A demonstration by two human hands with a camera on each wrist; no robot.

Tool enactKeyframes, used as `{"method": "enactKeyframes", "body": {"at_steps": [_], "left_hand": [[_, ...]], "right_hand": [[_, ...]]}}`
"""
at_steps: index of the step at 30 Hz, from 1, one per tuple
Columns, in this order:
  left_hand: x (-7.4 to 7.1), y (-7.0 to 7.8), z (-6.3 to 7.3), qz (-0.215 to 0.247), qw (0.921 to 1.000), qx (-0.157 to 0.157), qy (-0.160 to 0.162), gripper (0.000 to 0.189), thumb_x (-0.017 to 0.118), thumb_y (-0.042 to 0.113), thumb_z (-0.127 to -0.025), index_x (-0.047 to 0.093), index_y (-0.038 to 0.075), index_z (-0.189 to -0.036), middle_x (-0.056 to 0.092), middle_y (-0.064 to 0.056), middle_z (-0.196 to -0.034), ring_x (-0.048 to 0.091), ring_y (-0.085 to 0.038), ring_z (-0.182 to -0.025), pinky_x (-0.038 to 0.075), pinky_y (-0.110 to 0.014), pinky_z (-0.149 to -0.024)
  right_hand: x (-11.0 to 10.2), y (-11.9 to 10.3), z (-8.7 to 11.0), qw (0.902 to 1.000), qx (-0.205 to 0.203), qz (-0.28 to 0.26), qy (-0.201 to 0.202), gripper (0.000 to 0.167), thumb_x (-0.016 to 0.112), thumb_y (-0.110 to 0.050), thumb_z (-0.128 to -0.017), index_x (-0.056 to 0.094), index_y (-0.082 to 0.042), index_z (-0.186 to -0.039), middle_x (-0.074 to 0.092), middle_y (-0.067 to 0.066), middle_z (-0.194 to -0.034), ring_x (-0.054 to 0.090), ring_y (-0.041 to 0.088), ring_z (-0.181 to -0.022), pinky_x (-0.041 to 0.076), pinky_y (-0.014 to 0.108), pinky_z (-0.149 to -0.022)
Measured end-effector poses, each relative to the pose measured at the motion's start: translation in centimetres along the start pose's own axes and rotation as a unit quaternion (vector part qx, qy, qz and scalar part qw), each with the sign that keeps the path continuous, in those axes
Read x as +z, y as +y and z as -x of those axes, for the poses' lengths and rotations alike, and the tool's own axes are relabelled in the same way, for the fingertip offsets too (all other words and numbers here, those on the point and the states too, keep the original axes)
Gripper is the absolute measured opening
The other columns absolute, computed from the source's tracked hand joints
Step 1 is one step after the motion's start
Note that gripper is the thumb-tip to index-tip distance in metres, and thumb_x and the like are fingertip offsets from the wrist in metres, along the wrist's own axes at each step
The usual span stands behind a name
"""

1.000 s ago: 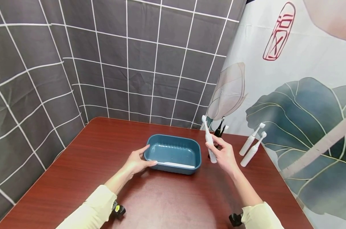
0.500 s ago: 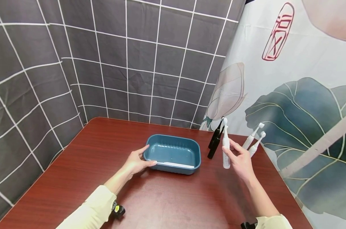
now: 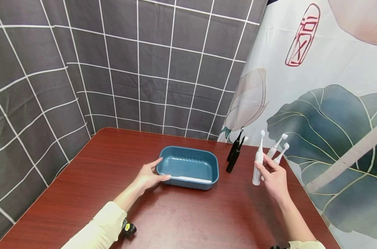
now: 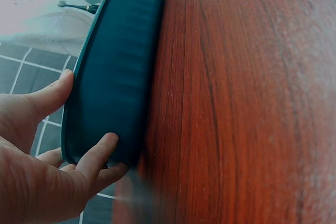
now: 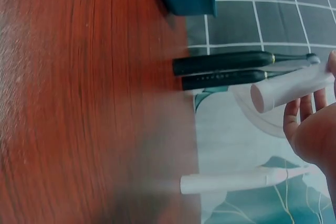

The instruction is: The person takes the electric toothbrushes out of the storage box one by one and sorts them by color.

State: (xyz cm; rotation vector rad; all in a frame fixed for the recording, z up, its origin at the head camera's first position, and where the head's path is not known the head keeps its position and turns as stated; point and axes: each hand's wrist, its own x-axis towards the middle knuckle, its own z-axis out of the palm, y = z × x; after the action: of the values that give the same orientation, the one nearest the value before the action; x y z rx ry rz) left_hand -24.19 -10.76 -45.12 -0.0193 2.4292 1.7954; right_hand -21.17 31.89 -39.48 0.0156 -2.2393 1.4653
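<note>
My left hand (image 3: 148, 177) grips the left end of a blue rectangular basin (image 3: 188, 185), which sits on the table. In the left wrist view, the thumb lies at the rim and fingers press the basin's outer wall (image 4: 113, 61). My right hand (image 3: 274, 178) pinches a white electric toothbrush (image 3: 258, 162) by its handle, brush head up. In the right wrist view, the handle's round base (image 5: 257, 98) hangs clear of the table. Behind that hand stand two more white electric toothbrushes (image 3: 272, 151), partly hidden by it.
Two black electric toothbrushes (image 3: 234, 157) stand upright between the basin and my right hand. The reddish-brown wooden table (image 3: 188, 218) ends at a grey grid-patterned cloth (image 3: 157, 86) and a white floral cloth (image 3: 300, 79). A white strip (image 3: 193, 179) shows along the basin's near inner side.
My right hand has carried the white electric toothbrush rightward, from in front of the black toothbrushes to the standing white ones. The left hand and basin have stayed put.
</note>
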Motion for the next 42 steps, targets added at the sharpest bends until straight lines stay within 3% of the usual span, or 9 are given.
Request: {"method": "enactKeyframes", "body": {"at_steps": [19,27,42], "left_hand": [[-0.3,0.4,0.1,-0.005,1.0000,-0.005,0.000,0.089,0.089,0.019,-0.078,0.043,0.015,-0.154,0.049,-0.027,-0.144,0.052,-0.034,-0.131,0.043,-0.045,-0.106],[-0.5,0.2,0.0,-0.003,0.9999,-0.010,-0.002,0.090,0.089,0.020,-0.078,0.042,0.016,-0.154,0.048,-0.026,-0.146,0.049,-0.034,-0.134,0.042,-0.046,-0.107],[-0.2,0.4,0.2,-0.003,1.0000,-0.007,-0.002,0.089,0.089,0.019,-0.078,0.043,0.015,-0.154,0.049,-0.027,-0.144,0.051,-0.035,-0.132,0.042,-0.046,-0.107]], "right_hand": [[-3.5,2.0,0.9,0.9948,0.069,-0.044,0.060,0.054,0.076,-0.011,-0.090,0.058,0.002,-0.139,0.069,-0.017,-0.096,0.066,0.000,-0.083,0.054,0.015,-0.072],[-4.3,3.3,1.1,0.9789,0.100,-0.149,0.096,0.045,0.079,0.000,-0.085,0.067,0.000,-0.129,0.074,-0.007,-0.092,0.070,0.005,-0.080,0.056,0.021,-0.069],[-5.8,5.4,1.1,0.9759,0.133,-0.154,0.079,0.045,0.079,-0.004,-0.086,0.068,-0.005,-0.129,0.073,-0.010,-0.091,0.072,0.006,-0.075,0.057,0.023,-0.067]]}}
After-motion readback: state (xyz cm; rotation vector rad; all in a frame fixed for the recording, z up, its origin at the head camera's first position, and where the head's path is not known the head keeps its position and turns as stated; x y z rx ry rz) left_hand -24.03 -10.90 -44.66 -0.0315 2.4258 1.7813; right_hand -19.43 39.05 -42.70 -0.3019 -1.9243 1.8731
